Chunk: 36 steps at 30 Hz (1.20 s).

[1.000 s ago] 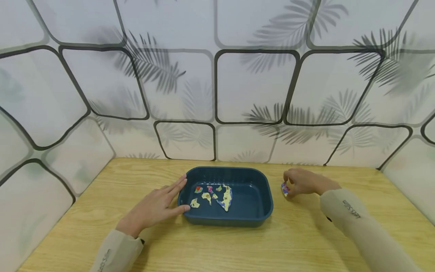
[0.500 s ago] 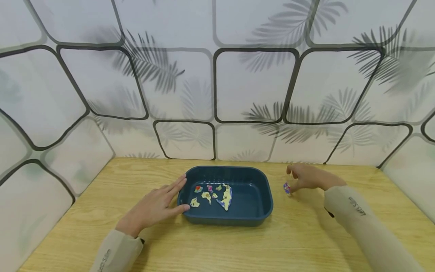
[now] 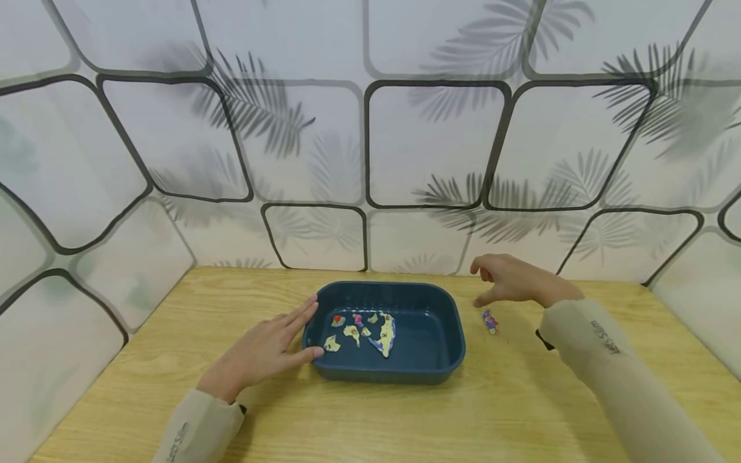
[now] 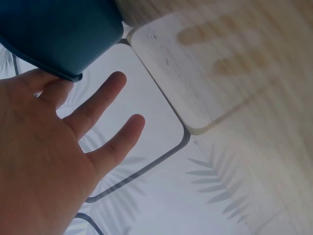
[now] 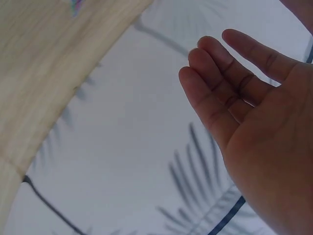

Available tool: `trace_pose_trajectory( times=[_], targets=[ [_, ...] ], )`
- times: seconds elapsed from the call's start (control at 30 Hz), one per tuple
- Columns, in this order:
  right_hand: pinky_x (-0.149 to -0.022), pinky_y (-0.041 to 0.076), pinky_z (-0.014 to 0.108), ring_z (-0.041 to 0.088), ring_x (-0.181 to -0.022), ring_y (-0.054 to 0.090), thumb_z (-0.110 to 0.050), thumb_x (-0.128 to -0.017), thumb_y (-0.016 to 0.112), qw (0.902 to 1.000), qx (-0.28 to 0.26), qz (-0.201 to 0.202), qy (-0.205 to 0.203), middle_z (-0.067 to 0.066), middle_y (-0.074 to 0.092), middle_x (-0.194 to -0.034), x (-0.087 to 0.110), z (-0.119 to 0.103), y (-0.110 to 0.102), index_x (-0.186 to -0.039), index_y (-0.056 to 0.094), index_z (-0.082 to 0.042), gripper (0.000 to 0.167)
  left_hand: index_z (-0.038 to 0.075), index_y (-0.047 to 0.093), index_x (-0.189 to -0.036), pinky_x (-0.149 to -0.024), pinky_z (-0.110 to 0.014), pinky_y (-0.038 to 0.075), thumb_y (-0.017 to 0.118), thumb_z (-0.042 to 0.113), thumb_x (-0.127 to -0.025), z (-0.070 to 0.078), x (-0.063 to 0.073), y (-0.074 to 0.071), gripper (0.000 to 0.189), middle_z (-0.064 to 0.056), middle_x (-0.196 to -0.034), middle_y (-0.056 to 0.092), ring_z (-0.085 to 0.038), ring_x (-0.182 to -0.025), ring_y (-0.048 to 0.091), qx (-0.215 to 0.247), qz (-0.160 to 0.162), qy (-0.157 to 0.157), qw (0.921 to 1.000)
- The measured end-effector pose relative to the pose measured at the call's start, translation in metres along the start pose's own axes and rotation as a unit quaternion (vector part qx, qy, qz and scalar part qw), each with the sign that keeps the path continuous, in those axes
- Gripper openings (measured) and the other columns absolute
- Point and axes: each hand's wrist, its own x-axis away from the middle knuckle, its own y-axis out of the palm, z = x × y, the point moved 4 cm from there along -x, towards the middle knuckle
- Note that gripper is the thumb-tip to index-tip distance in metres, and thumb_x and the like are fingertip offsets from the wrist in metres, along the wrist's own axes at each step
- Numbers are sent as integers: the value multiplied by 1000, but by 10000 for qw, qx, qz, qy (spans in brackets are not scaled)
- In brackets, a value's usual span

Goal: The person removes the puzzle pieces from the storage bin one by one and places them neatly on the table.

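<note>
My left hand (image 3: 263,350) touches the left rim of a dark blue rectangular tub (image 3: 431,375), its fingers mostly straight. In the left wrist view, the fingertips of the left hand (image 4: 44,142) meet the rim of the tub (image 4: 63,36). Inside the tub, on its left half, lie several small flat printed cutouts, the largest a pale yellow and blue one (image 3: 386,334). Right of the tub, a small purple, red and blue cutout (image 3: 490,321) lies on the table. Above and behind it hovers my right hand (image 3: 512,280), holding nothing, fingers relaxed and apart from the cutout.
The tub stands on a pale wood-grain table (image 3: 405,418). A patterned cloth wall (image 3: 428,148) with leaf prints and dark outlines rises along the table's back and sides.
My right hand has let go of the small purple cutout, which now lies flat on the table, and has lifted up and back from it. The left hand and tub have stayed put.
</note>
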Motion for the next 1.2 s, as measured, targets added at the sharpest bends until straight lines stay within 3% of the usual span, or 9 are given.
trace_pose_trajectory(
  times=[0.37, 0.63, 0.8, 1.2],
  targets=[
    [-81, 49, 48, 28, -89, 57, -27, -84, 85, 9993, -12, 53, -365, 6, 57, -95, -29, -42, 0, -121, 61, 4, 54, 6, 31, -160, -103, -67, 39, 54, 60, -99, -1, 2, -2, 84, -6, -166, 25, -47, -131, 50, -7, 19, -37, 10000],
    [-85, 52, 50, 32, -97, 60, -27, -85, 85, 9986, -22, -100, -527, 15, 62, -105, -46, -64, 7, -123, 60, 3, 55, 7, 31, -160, -103, -68, 39, 54, 59, -100, -1, 1, 0, 83, -7, -166, 26, -47, -131, 49, -3, 36, -25, 10000],
    [-85, 53, 48, 33, -98, 62, -27, -85, 84, 9974, -33, -378, -620, 18, 62, -111, -56, -79, 17, -127, 59, 4, 58, 5, 32, -159, -104, -66, 40, 54, 59, -99, -2, 2, 1, 83, -7, -166, 26, -47, -131, 50, -13, 41, -17, 10000],
    [-95, 48, 47, 27, -105, 58, -29, -83, 86, 9920, 287, -1197, -267, 13, 61, -115, -72, -101, 41, -141, 52, 1, 73, 6, 32, -159, -103, -66, 41, 54, 59, -99, -1, 0, -2, 83, -8, -165, 27, -48, -130, 50, 18, 44, 43, 10000]
  ],
)
